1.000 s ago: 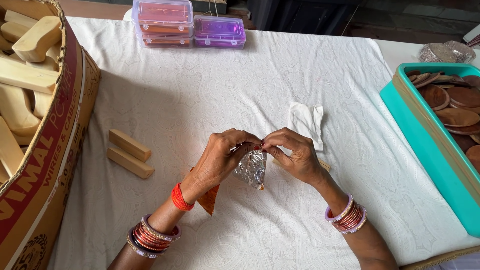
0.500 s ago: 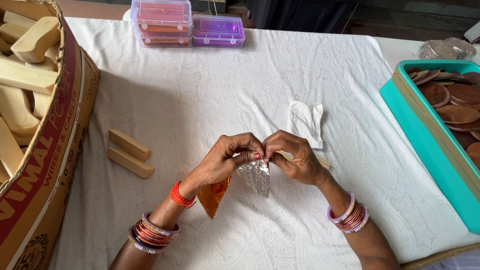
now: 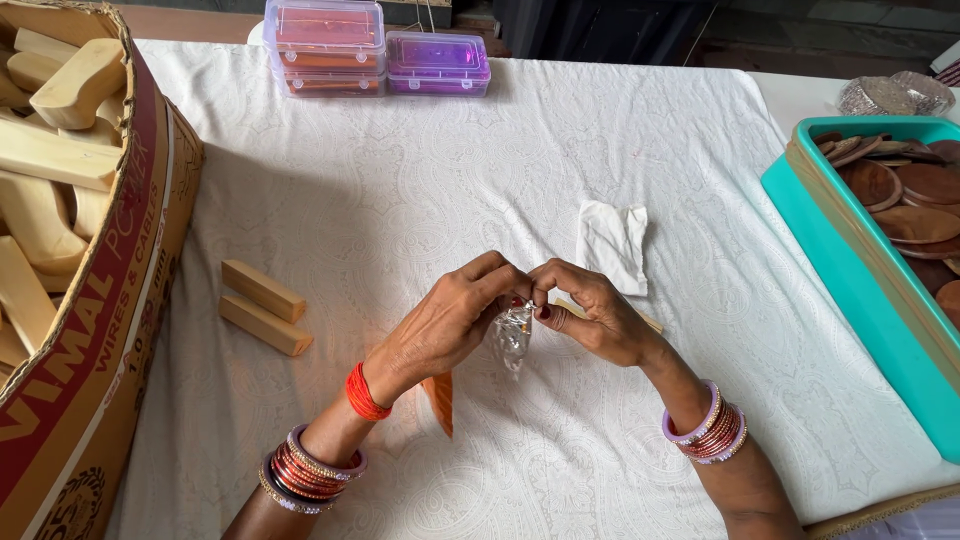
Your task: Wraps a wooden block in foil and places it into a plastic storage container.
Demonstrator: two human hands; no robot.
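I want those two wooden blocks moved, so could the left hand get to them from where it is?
Probably yes. The two wooden blocks lie on bare cloth just left of the left hand with nothing between, though both hands now pinch a small clear packet.

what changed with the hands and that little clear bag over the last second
Little moved. Both hands drew slightly closer together and lower over the cloth, and the small clear plastic pouch pinched at its top between the left hand and right hand hangs a bit lower. Nothing was let go. The two wooden blocks, folded white cloth and orange piece stayed put.
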